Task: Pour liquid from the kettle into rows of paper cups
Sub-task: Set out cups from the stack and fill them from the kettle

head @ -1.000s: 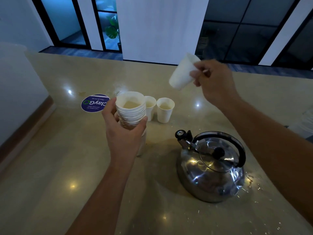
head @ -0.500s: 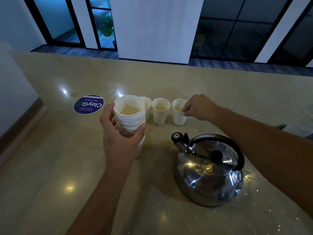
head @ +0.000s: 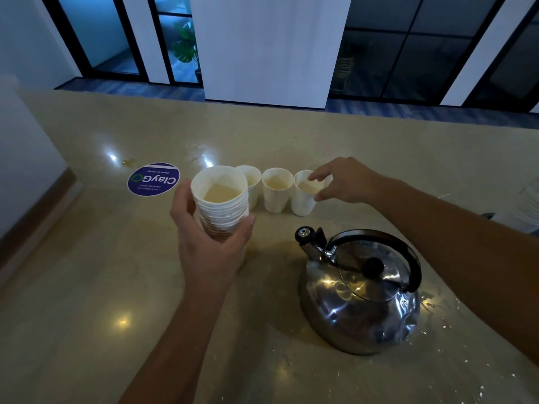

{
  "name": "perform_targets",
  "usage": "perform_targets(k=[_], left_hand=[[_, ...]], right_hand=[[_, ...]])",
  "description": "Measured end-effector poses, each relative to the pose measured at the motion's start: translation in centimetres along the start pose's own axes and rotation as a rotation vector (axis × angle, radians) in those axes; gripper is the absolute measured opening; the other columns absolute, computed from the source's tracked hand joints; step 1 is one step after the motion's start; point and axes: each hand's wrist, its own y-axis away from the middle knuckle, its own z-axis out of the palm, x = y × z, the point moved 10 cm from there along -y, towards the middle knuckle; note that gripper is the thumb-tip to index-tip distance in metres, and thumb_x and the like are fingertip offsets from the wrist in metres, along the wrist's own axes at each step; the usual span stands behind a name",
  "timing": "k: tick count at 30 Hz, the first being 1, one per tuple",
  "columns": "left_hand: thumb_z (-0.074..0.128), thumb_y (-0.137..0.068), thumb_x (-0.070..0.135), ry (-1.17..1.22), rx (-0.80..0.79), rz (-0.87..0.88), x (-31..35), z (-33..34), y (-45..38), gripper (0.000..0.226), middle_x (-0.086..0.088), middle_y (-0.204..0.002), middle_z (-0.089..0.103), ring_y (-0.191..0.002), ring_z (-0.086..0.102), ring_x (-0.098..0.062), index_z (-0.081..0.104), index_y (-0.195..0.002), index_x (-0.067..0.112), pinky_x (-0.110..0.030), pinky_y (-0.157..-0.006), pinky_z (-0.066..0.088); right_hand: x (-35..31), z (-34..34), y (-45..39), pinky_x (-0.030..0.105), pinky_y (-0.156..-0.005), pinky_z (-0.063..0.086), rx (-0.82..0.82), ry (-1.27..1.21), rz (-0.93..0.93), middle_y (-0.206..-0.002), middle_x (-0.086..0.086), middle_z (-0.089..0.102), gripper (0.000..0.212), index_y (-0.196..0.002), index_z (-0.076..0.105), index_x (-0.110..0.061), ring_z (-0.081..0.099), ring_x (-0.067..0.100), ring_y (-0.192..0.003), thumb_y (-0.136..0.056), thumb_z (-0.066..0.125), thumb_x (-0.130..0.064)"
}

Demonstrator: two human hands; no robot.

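My left hand point(head: 204, 243) grips a tall stack of white paper cups point(head: 223, 208) from below, held above the counter. Behind it three single paper cups stand in a row: the left cup point(head: 253, 182), the middle cup point(head: 276, 193) and the right cup point(head: 302, 202). My right hand point(head: 347, 182) hovers at the right cup's rim, with index fingertip and thumb loosely spread and touching it. The steel kettle point(head: 358, 295), with a black handle and knob, sits on the counter at the near right, its spout pointing toward the cups.
A round purple sticker point(head: 153, 179) lies on the beige counter point(head: 87, 272) left of the cups. Water drops speckle the surface around the kettle. A white object point(head: 529, 205) sits at the right edge. A white wall runs along the left side.
My right hand brought a single cup down from the air and set it at the right end of the row; its fingers have since loosened. The left hand kept holding the stack.
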Motion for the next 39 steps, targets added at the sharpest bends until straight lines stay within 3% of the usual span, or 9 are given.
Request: perform_targets(k=[2,4,9,12,17,23,28,34,39], left_hand=[[0.083,-0.074,0.032,-0.078,0.094,0.103,0.9,-1.1,0.7,0.093,-0.004,-0.148,0.038,-0.139,0.039,-0.019,0.027,-0.147,0.015,-0.039,-0.113,0.036],[0.074,-0.078,0.029,-0.122,0.160,0.228,3.0,-1.7,1.8,0.078,-0.023,-0.139,0.039,-0.131,0.041,-0.038,0.032,-0.140,0.008,-0.054,-0.106,0.036],[0.061,-0.081,0.005,-0.037,0.011,0.526,9.5,1.3,6.7,0.036,-0.016,-0.113,0.050,-0.110,0.047,-0.022,0.051,-0.115,0.009,-0.029,-0.097,0.038],[0.057,-0.083,0.020,-0.131,-0.298,0.373,7.7,6.4,7.6,0.028,-0.002,-0.109,0.061,-0.105,0.053,-0.016,0.064,-0.110,0.019,-0.037,-0.088,0.042],[0.050,-0.087,0.036,-0.354,-0.596,0.103,5.1,10.6,7.1,0.043,0.014,-0.127,0.062,-0.118,0.050,-0.010,0.063,-0.127,0.030,-0.026,-0.091,0.026],[0.059,-0.092,0.030,-0.320,-0.619,-0.039,4.7,11.2,6.4,0.046,0.011,-0.121,0.067,-0.110,0.059,-0.012,0.056,-0.138,0.033,-0.037,-0.100,0.046],[0.065,-0.093,0.026,-0.365,-0.659,-0.135,3.4,11.8,5.8,0.041,0.007,-0.123,0.055,-0.114,0.053,-0.014,0.062,-0.134,0.031,-0.031,-0.097,0.046],[0.063,-0.091,0.020,-0.313,-0.729,-0.083,4.3,12.5,5.2,0.020,0.008,-0.095,0.055,-0.082,0.048,-0.004,0.075,-0.106,0.029,-0.013,-0.065,0.031],[0.063,-0.091,0.014,-0.283,-0.768,-0.016,5.9,13.6,3.4,0.022,0.012,-0.081,0.060,-0.069,0.050,0.012,0.077,-0.104,0.026,-0.007,-0.059,0.036]], right_hand=[[-0.1,-0.8,0.9,0.029,-0.090,0.040,0.020,-0.090,-0.004,-0.128,-0.003,0.065,0.049,-0.131,0.065,-0.028,0.057,0.012,-0.105,-0.085,0.079,-0.035],[-0.4,-1.6,2.3,0.030,-0.091,0.040,0.057,-0.154,-0.022,-0.123,-0.007,0.068,0.038,-0.126,0.068,-0.030,0.059,0.011,-0.106,-0.090,0.072,-0.041],[-0.5,-3.1,7.2,0.020,-0.084,0.043,0.153,-0.358,-0.050,-0.107,-0.019,0.071,0.023,-0.112,0.074,-0.034,0.062,-0.003,-0.093,-0.093,0.067,-0.043],[-0.8,-3.5,10.0,0.020,-0.074,0.046,0.179,-0.472,-0.060,-0.081,-0.017,0.073,0.014,-0.095,0.076,-0.038,0.065,-0.002,-0.077,-0.088,0.069,-0.048],[-0.6,-1.8,13.9,0.023,-0.078,0.053,0.138,-0.521,-0.046,-0.085,-0.021,0.075,0.019,-0.084,0.075,-0.048,0.069,0.001,-0.081,-0.071,0.067,-0.059],[1.9,0.3,16.9,0.003,-0.075,0.044,0.367,-0.690,0.076,-0.095,-0.029,0.072,0.016,-0.099,0.074,-0.047,0.063,-0.015,-0.092,-0.086,0.075,-0.038],[2.5,0.7,18.1,0.017,-0.067,0.049,0.462,-0.729,0.153,-0.078,-0.023,0.073,0.003,-0.082,0.076,-0.043,0.066,-0.005,-0.076,-0.082,0.078,-0.044],[2.5,0.4,17.9,0.017,-0.066,0.055,0.463,-0.846,0.124,-0.076,-0.013,0.076,0.011,-0.083,0.081,-0.031,0.072,0.006,-0.073,-0.075,0.085,-0.036],[2.9,-1.2,17.2,0.018,-0.062,0.052,0.473,-0.861,0.112,-0.074,-0.013,0.075,0.009,-0.082,0.080,-0.033,0.072,0.005,-0.070,-0.075,0.084,-0.037]])
